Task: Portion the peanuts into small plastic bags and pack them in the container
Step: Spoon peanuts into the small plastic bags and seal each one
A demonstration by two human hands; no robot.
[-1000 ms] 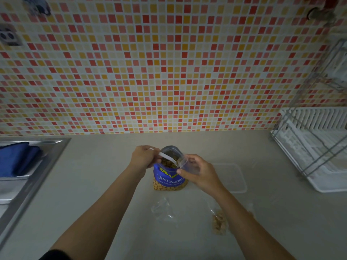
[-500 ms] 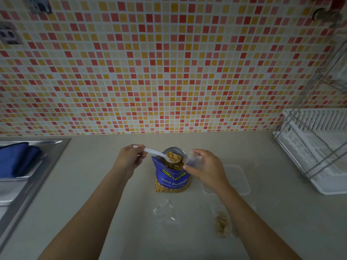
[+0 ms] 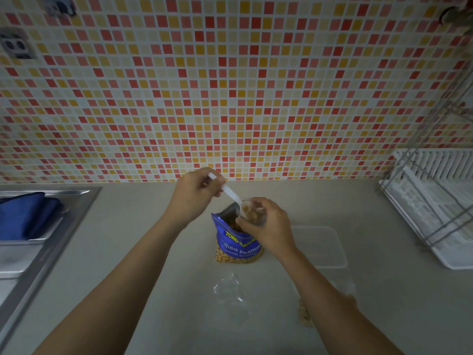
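Observation:
A blue peanut pouch (image 3: 239,245) stands open on the counter, peanuts showing through its clear bottom. My left hand (image 3: 194,196) grips the handle of a white plastic spoon (image 3: 230,194), tipped down to the right. Its bowl sits in the mouth of a small clear plastic bag (image 3: 252,213) with peanuts in it. My right hand (image 3: 268,226) pinches that bag just above the pouch opening. A clear plastic container (image 3: 320,247) lies flat to the right of the pouch.
An empty small bag (image 3: 231,294) lies in front of the pouch. A small bag with peanuts (image 3: 304,315) lies partly behind my right forearm. A steel sink (image 3: 38,242) with a blue cloth (image 3: 25,213) is at left, a white dish rack (image 3: 435,206) at right.
My left hand lifted the loaded spoon out of the pouch and tipped it into the small bag. My right hand kept the bag at the pouch opening.

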